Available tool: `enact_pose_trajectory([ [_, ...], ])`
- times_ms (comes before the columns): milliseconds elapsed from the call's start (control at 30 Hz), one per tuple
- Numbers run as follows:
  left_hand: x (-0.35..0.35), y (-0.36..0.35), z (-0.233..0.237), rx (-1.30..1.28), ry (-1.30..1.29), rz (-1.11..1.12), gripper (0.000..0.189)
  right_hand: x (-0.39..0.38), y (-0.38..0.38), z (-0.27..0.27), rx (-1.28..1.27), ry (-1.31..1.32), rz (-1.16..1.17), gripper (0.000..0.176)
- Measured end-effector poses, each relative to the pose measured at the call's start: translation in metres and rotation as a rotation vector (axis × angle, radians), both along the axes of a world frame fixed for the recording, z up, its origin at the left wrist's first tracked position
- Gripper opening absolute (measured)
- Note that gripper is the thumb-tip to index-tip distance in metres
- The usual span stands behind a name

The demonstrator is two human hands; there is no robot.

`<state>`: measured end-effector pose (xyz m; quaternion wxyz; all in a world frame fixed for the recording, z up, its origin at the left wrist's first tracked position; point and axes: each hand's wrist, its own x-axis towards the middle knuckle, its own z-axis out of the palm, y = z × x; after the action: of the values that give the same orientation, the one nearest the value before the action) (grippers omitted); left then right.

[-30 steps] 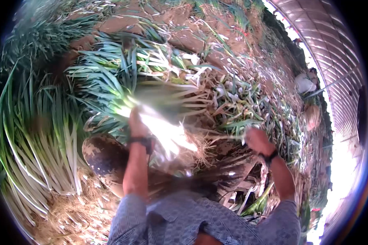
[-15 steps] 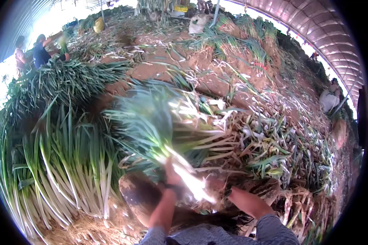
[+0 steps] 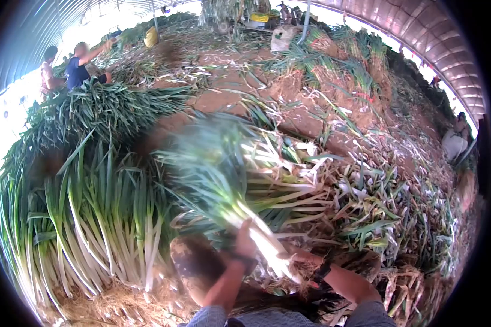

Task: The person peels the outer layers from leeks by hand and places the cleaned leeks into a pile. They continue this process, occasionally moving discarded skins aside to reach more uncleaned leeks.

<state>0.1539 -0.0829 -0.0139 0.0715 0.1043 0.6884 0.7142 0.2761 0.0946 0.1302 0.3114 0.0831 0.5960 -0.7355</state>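
Observation:
A bundle of green onions (image 3: pixel 263 240) slants across the space before me, its green tops blurred toward the upper left and its white stems toward the lower right. My left hand (image 3: pixel 245 240) is closed around the stems. At the root end, my right hand (image 3: pixel 301 256) is closed against the white stalks and brown roots. Under and beside the bundle lie more onions (image 3: pixel 300 203) with their white ends pointing right.
A long row of onions (image 3: pixel 103 234) stands at the left, behind it a leafy heap (image 3: pixel 103 106). Two people (image 3: pixel 77 71) are at the upper left. Leaf scraps (image 3: pixel 376 201) cover the right side. A sack (image 3: pixel 454 144) lies far right.
The whole view has shifted slightly, with the scene now lying further right. Both hands still hold the bundle. The person in dark clothing at the upper left has moved an arm.

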Motion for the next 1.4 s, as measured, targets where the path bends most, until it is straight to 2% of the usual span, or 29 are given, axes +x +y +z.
enact_pose_trajectory([
  [33,-0.002,0.002,0.003,0.136,-0.075,0.026,0.041,-0.003,-0.005,0.003,0.181,0.017,0.108,0.077],
  [67,-0.003,0.001,0.005,0.353,-0.312,-0.042,0.04,-0.001,-0.013,0.007,0.142,0.146,0.096,0.086],
  [133,-0.003,-0.001,0.04,0.787,-0.794,-0.191,0.037,0.009,-0.021,0.014,0.067,0.4,0.062,0.105],
  [233,0.019,0.001,0.17,0.625,-0.723,-0.106,0.042,0.033,-0.025,0.026,0.167,0.47,0.043,0.105],
  [333,-0.004,0.016,0.191,0.596,-0.537,-0.136,0.037,0.036,-0.039,0.058,0.212,0.461,-0.079,0.092],
  [367,-0.014,0.024,0.189,0.589,-0.518,-0.149,0.036,0.03,-0.041,0.058,0.147,0.416,-0.131,0.087],
  [433,-0.033,0.038,0.176,0.561,-0.481,-0.181,0.035,0.019,-0.046,0.054,0.08,0.337,-0.249,0.06],
  [533,-0.048,0.049,0.169,0.518,-0.513,-0.292,0.035,-0.002,-0.028,-0.021,0.415,0.337,-0.144,0.041],
  [567,-0.049,0.047,0.157,0.427,-0.584,-0.386,0.056,-0.002,-0.029,-0.034,0.243,0.379,-0.236,0.033],
  [600,-0.043,0.046,0.124,0.366,-0.61,-0.429,0.064,0.001,-0.029,-0.039,0.137,0.256,-0.278,0.037],
  [667,-0.023,0.036,0.051,0.241,-0.664,-0.513,0.082,0.002,-0.029,-0.088,-0.077,0.076,-0.309,0.044],
  [700,0.008,0.028,0.076,-0.034,-0.633,-0.407,0.096,0.006,-0.034,-0.052,-0.075,-0.045,-0.387,0.036],
  [733,0.017,0.023,0.055,-0.025,-0.719,-0.46,0.092,0.009,-0.038,-0.012,-0.072,-0.169,-0.461,0.028],
  [767,0.025,0.018,0.033,-0.02,-0.804,-0.513,0.088,0.017,-0.032,-0.044,-0.037,-0.014,-0.3,0.055],
  [800,0.017,0.016,-0.023,-0.125,-0.847,-0.585,0.087,0.024,-0.027,-0.071,-0.007,0.152,-0.163,0.082],
  [833,0.03,0.015,0.015,-0.075,-0.898,-0.557,0.085,0.026,-0.038,-0.038,-0.023,0.096,-0.162,0.087],
  [867,0.042,0.017,0.058,-0.022,-0.944,-0.532,0.083,0.028,-0.037,-0.05,-0.031,0.135,-0.154,0.085],
  [900,0.039,0.019,0.035,0.007,-0.814,-0.557,0.082,0.029,-0.039,-0.077,-0.053,0.17,-0.172,0.083],
  [933,0.041,0.021,0.052,0.055,-0.902,-0.569,0.082,0.03,-0.038,-0.106,-0.082,0.199,-0.195,0.082],
  [1000,0.035,0.02,0.049,0.19,-0.969,-0.63,0.084,0.027,-0.037,-0.148,-0.134,0.227,-0.238,0.079],
  [1033,0.038,0.021,0.082,0.15,-0.998,-0.54,0.082,0.026,-0.032,-0.157,-0.156,0.226,-0.257,0.078],
  [1067,0.034,0.018,0.064,0.183,-0.923,-0.562,0.071,0.025,-0.025,-0.165,-0.169,0.208,-0.275,0.077],
  [1133,0.029,0.014,0.082,0.157,-0.846,-0.614,0.049,0.02,-0.001,-0.151,-0.216,0.118,-0.302,0.068],
  [1200,0.02,0.005,0.065,0.053,-0.587,-0.614,0.037,0.017,0.028,-0.134,-0.262,0.019,-0.315,0.06],
  [1267,0.016,-0.001,0.073,0.055,-0.44,-0.647,0.028,0.016,0.045,-0.124,-0.313,-0.095,-0.319,0.053],
  [1300,0.017,-0.004,0.101,0.106,-0.419,-0.682,0.025,0.006,0.043,-0.127,-0.274,-0.074,-0.335,0.052],
  [1333,0.022,-0.006,0.123,0.028,-0.336,-0.705,0.031,-0.001,0.033,-0.097,-0.172,0.138,-0.354,0.055],
  [1367,0.026,-0.007,0.145,-0.05,-0.252,-0.724,0.038,-0.005,0.019,-0.041,-0.073,0.348,-0.366,0.057],
  [1400,0.031,-0.009,0.167,-0.127,-0.167,-0.739,0.044,-0.014,0.006,-0.064,-0.085,0.377,-0.442,0.058],
])
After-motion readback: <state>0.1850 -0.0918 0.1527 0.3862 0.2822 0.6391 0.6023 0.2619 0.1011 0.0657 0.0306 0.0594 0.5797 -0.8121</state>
